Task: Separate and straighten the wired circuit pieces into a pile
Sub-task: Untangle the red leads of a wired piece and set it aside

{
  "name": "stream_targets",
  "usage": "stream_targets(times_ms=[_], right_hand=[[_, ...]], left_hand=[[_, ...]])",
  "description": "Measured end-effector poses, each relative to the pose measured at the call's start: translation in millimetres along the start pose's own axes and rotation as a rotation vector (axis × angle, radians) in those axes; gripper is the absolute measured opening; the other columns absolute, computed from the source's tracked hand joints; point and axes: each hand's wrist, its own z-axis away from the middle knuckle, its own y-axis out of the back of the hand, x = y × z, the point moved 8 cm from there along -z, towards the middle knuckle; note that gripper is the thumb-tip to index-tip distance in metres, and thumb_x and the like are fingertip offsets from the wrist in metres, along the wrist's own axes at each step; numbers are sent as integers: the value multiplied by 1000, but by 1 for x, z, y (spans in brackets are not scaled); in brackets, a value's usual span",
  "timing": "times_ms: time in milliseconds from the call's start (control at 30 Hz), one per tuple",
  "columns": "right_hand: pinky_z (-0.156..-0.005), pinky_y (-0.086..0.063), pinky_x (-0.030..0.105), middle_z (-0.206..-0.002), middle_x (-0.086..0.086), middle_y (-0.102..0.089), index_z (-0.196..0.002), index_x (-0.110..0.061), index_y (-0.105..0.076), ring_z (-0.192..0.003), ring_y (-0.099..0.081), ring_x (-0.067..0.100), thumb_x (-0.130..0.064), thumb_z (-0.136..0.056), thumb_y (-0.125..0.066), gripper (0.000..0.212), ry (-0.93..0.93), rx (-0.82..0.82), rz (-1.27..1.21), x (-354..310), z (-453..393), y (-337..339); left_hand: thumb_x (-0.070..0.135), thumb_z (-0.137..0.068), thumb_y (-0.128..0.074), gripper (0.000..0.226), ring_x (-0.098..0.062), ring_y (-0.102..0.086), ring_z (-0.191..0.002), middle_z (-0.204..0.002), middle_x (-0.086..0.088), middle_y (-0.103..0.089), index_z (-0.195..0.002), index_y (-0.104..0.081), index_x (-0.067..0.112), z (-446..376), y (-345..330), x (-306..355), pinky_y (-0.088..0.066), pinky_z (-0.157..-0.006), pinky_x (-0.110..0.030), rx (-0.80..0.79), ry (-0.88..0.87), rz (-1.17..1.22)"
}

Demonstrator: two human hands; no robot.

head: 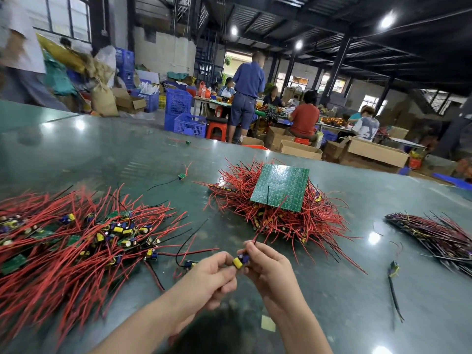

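Low centre of the frame, left hand and right hand pinch one circuit piece above the counter, likely to straighten its wire

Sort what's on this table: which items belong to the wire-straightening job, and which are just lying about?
Job:
- circuit piece, pinched by left hand and right hand
- tangled heap
- centre heap
- straightened pile

Lying about:
- green panel atop the centre heap
- stray pieces
- blue crates
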Motion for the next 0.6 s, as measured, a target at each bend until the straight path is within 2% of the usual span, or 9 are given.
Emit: stream_targets(times_ms=[100,167,233,333,400,500,533,600], right_hand=[[-57,-49,22,-71,7,-67,-74,-12,-74,-60,-58,14,-17,-73,-70,6,-4,37,72,2,0,3],[-61,-46,23,-70,3,-66,-74,-14,-73,-61,-58,10,-14,-76,-69,4,15,86,99,2,-1,7],[-63,-42,23,-69,1,-65,-74,-14,-71,-60,-58,8,-17,-72,-69,4,-32,70,-16,9,-2,2],[-59,-37,24,-65,1,-61,-73,-14,-65,-54,-55,10,-18,-68,-66,6,-141,-3,-318,23,-1,-12],[-60,-37,25,-65,2,-61,-74,-14,-66,-54,-53,11,-18,-68,-67,7,-145,8,-366,24,-1,-14],[-57,-40,17,-67,-3,-66,-78,-12,-71,-56,-53,4,-11,-76,-69,3,13,220,-97,9,-2,10],[-56,-41,14,-66,-5,-67,-77,-12,-72,-54,-53,0,-7,-79,-68,7,85,280,-22,3,-1,17],[-57,-42,11,-66,-7,-68,-75,-13,-73,-53,-52,-3,-3,-82,-66,14,182,312,50,-6,0,20]], left_hand=[[9,-99,-39,13,-3,-23,-40,-51,10,-42,-88,-44,14,1,1,-1,-19,-37,-14,27,-2,-18],[9,-99,-40,15,-4,-22,-41,-51,10,-41,-86,-44,16,2,2,-1,-16,-38,-15,48,5,-24],[9,-99,-39,16,-4,-19,-40,-51,9,-39,-85,-43,15,2,2,1,-13,-38,-16,59,-1,5],[9,-99,-38,18,-5,-17,-40,-51,8,-37,-84,-44,15,4,0,3,-12,-38,-15,52,-7,65],[9,-99,-38,17,-5,-17,-41,-51,7,-37,-83,-44,14,4,1,2,-12,-37,-14,50,11,99],[7,-99,-39,16,-5,-18,-39,-49,7,-38,-84,-44,13,2,5,-3,-12,-37,-13,77,47,43],[6,-99,-39,17,-4,-19,-37,-47,8,-38,-84,-45,12,2,6,-3,-13,-36,-13,89,44,-10],[5,-99,-39,18,-3,-21,-34,-44,9,-39,-83,-45,11,1,6,-3,-15,-33,-13,118,23,-120]])
